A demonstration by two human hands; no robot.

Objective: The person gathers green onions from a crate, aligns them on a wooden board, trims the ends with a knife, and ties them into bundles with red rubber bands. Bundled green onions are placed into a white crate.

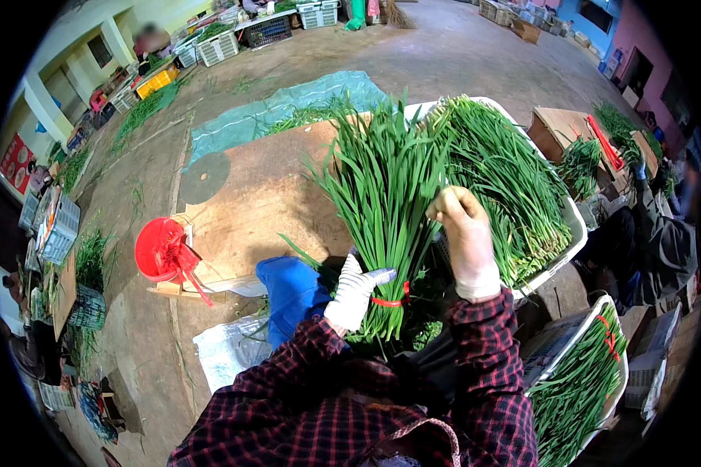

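Note:
My left hand point(357, 290), in a striped white glove, grips the lower part of a large bunch of long flat green leaves, which look like garlic chives point(380, 192). Just below its fingers a red tie point(390, 302) goes around the bunch. The leaf tips point away from me, over a wooden board point(263, 204). My right hand point(461, 233), in a pale glove, is raised at the bunch's right side with its fingers curled together; whether a leaf is between them cannot be told. To the right, a white plastic crate point(577, 225) holds many more leaves.
A red bucket point(146, 251) with red ties stands at the board's left corner. Beyond the board lies a green sheet point(222, 131). Another white crate point(622, 373) with tied bunches is at my lower right. A co-worker point(660, 245) sits at the right; more people and crates line the left side.

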